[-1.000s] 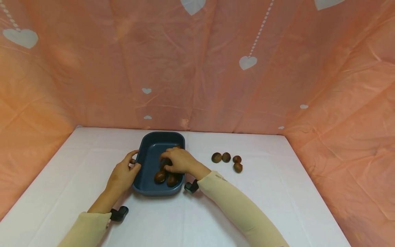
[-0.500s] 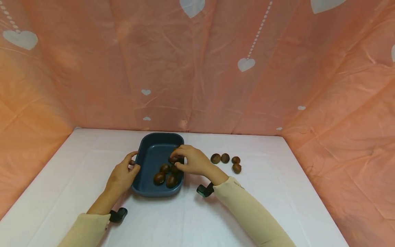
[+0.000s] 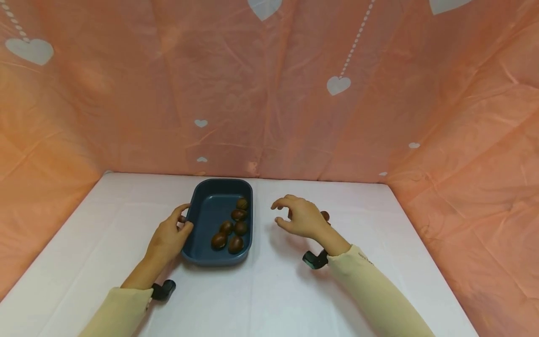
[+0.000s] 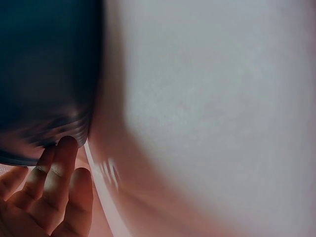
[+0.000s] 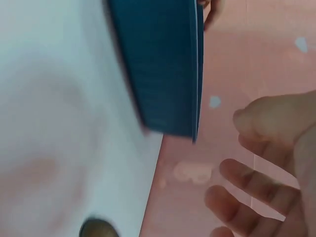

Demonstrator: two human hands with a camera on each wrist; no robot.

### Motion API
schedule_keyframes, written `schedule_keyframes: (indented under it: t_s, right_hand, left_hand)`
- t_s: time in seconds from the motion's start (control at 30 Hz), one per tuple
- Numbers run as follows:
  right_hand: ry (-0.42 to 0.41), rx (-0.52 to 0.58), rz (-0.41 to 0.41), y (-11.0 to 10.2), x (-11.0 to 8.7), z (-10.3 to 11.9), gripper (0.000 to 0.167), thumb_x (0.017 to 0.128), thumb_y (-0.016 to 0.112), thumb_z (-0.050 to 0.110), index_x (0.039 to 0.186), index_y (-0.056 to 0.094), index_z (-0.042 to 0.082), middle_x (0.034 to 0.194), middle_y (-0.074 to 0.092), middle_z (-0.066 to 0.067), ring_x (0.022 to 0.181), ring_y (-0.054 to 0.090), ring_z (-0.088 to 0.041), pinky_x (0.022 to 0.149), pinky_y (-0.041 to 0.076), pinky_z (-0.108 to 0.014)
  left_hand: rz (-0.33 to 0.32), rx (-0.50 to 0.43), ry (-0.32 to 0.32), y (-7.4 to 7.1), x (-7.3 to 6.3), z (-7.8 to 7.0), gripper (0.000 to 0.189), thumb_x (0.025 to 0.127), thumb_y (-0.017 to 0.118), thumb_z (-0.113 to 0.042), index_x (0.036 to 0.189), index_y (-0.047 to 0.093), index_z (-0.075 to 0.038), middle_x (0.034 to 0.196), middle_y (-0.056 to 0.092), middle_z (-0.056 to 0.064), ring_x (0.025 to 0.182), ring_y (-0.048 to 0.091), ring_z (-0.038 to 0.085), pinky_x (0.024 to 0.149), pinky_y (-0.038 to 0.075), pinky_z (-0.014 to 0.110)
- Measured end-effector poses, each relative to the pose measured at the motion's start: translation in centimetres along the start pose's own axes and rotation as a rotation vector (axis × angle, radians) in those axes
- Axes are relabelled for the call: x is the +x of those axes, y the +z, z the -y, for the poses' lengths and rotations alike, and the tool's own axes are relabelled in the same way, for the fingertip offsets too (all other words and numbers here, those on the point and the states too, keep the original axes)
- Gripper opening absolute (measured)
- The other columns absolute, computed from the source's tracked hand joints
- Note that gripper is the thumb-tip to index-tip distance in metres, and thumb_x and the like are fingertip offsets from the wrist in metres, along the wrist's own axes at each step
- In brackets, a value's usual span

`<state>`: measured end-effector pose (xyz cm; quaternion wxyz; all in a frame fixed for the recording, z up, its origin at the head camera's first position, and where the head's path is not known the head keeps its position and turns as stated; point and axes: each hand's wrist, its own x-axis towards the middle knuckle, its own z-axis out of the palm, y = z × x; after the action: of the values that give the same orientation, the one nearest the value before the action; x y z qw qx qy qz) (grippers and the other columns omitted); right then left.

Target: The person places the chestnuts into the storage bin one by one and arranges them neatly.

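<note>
A dark blue rectangular box (image 3: 206, 201) stands on the table, with several brown chestnuts (image 3: 236, 244) lying along its right side. My left hand (image 3: 168, 238) rests against the box's left wall; in the left wrist view its fingertips (image 4: 67, 143) touch the outer side. Right of the box, my right hand (image 3: 305, 217) hovers above the table, fingers loosely bent and apart, nothing between them. Beyond it one loose chestnut (image 3: 325, 215) shows, while the others nearby are mostly hidden by the hand. The right wrist view catches a chestnut (image 5: 98, 228) at its lower edge.
A white cloth covers the table (image 3: 269, 299). Pink-orange curtains (image 3: 269, 103) with pale hearts close off the back and both sides. Each wrist carries a small black camera, such as the right wrist camera (image 3: 315, 260).
My right hand has let go of a chestnut in the box, then moved out over the rim to the right, above the loose chestnuts. The left hand and box have stayed put.
</note>
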<state>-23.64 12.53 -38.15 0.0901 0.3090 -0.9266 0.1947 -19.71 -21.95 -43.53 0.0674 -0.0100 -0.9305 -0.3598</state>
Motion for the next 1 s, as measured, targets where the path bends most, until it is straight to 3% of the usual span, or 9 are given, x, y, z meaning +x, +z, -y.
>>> schedule_keyframes:
  t_s: [0.17, 0.33, 0.7, 1.0]
  right_hand:
    - [0.054, 0.032, -0.013, -1.0, -1.5, -1.8, 0.024, 0.081, 0.07, 0.021, 0.104, 0.069, 0.019, 0.089, 0.065, 0.002, 0.074, 0.063, -0.014, 0.065, 0.047, -0.027]
    - [0.107, -0.007, -0.015, -1.9, -3.0, -3.4, 0.027, 0.079, 0.071, 0.023, 0.105, 0.07, 0.017, 0.089, 0.065, 0.0, 0.073, 0.058, -0.014, 0.063, 0.045, -0.028]
    - [0.272, -0.062, 0.11, -2.7, -6.0, -6.2, 0.028, 0.076, 0.067, 0.019, 0.103, 0.07, 0.017, 0.086, 0.065, 0.0, 0.071, 0.052, -0.012, 0.061, 0.041, -0.03]
    - [0.333, -0.103, 0.15, -2.4, -7.1, -7.6, 0.039, 0.072, 0.069, 0.018, 0.111, 0.069, 0.019, 0.093, 0.065, -0.003, 0.077, 0.052, -0.019, 0.061, 0.043, -0.036]
  left_hand:
    - [0.004, 0.0, 0.001, 0.0, 0.2, 0.1, 0.05, 0.094, 0.047, -0.02, 0.142, 0.041, -0.01, 0.109, 0.062, 0.015, 0.089, 0.061, 0.026, 0.073, 0.046, 0.036]
    - [0.0, -0.001, 0.014, 0.0, 0.2, 0.1, 0.05, 0.094, 0.047, -0.02, 0.142, 0.041, -0.01, 0.109, 0.062, 0.016, 0.089, 0.062, 0.027, 0.073, 0.046, 0.037]
    - [0.02, -0.002, 0.011, -0.1, 0.2, -0.1, 0.051, 0.094, 0.047, -0.02, 0.143, 0.039, -0.009, 0.111, 0.062, 0.017, 0.091, 0.062, 0.028, 0.075, 0.046, 0.039]
    - [-0.003, -0.013, 0.024, 0.1, 0.2, 0.2, 0.05, 0.094, 0.046, -0.02, 0.143, 0.04, -0.009, 0.11, 0.062, 0.018, 0.092, 0.062, 0.029, 0.075, 0.046, 0.04]
